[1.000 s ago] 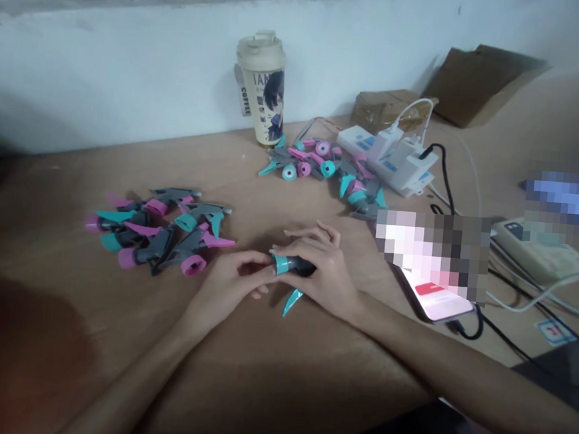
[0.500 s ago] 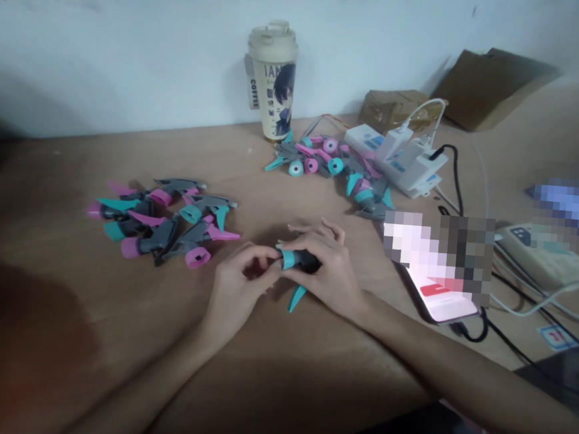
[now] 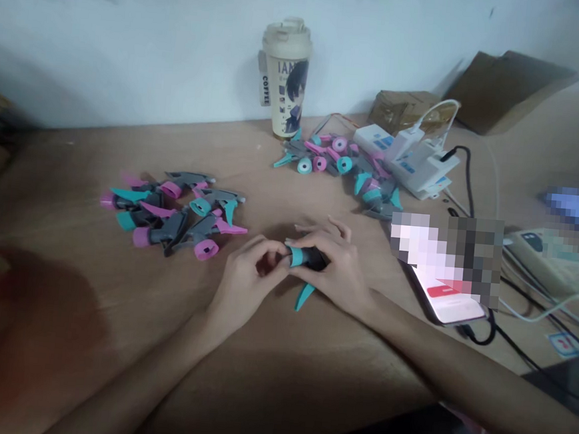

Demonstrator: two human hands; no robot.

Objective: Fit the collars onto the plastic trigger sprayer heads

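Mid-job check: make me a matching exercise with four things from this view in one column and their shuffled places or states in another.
Things:
1. left hand
2. right hand
3. lidded cup
4. phone

Places or states:
A. upright in front of the wall
B. fingertips at the outer end of the teal collar
C. lying with its screen lit
D. curled over the dark body of the spray head

Right pairs: 1-B, 2-D, 3-A, 4-C

Sprayers (image 3: 171,226) are heaped on the table (image 3: 58,225) at left, others (image 3: 344,164) are piled farther back, cup (image 3: 284,83) set behind those, phone (image 3: 455,308) laid at right
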